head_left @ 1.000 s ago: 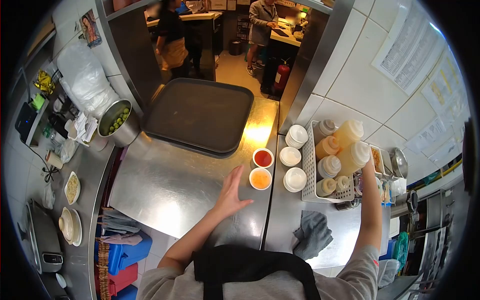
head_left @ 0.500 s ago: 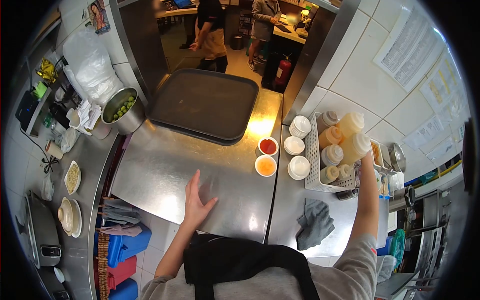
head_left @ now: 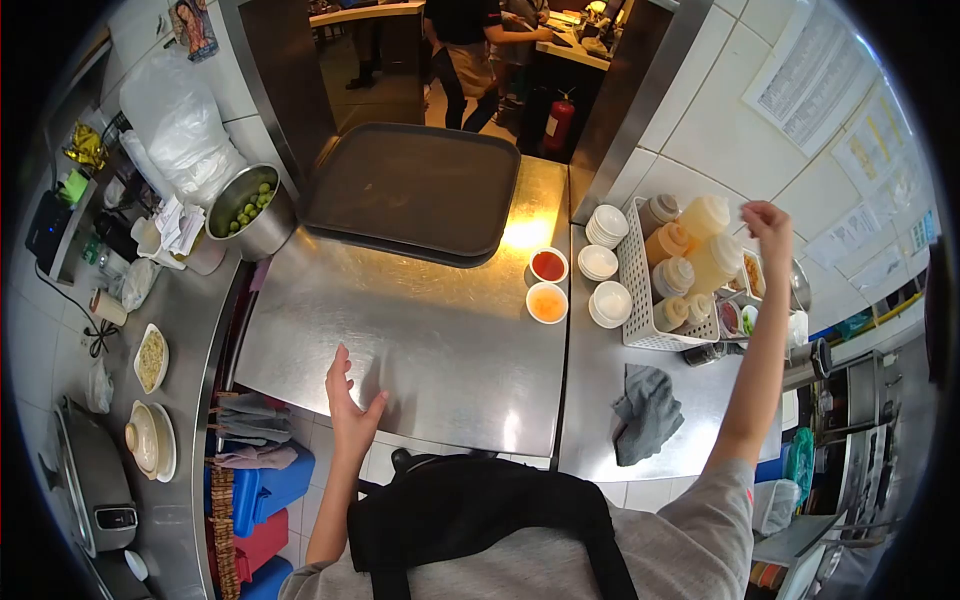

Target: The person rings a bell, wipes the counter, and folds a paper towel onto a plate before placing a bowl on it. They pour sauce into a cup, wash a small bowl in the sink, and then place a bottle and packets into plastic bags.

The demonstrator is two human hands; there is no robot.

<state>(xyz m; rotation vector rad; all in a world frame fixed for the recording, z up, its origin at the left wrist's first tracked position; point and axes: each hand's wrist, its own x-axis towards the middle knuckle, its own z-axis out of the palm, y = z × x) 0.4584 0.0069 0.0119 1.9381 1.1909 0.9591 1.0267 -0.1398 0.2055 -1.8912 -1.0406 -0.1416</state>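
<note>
My left hand [head_left: 352,405] hovers over the near edge of the steel counter [head_left: 400,330], fingers spread, holding nothing. Raised on the right is my right hand [head_left: 768,228], its fingers bent together in a pinch; what they hold, if anything, I cannot make out. It is just right of the squeeze bottles [head_left: 712,262] in a white perforated basket [head_left: 628,285], above small containers of toppings [head_left: 752,275]. Two white cups stand left of the basket, one with red sauce [head_left: 548,265], one with orange sauce [head_left: 547,303]. Stacked white bowls [head_left: 610,303] sit beside them.
Dark trays [head_left: 410,190] lie at the counter's back. A metal pot of green limes [head_left: 252,215] stands left of them. A grey cloth [head_left: 647,415] rests at the right. A lidded clay pot [head_left: 148,440] sits on the left counter. People stand beyond the pass opening.
My right hand has risen from behind the bottles into view. My left hand has drawn back and left, still open. Beyond the opening, people have shifted position.
</note>
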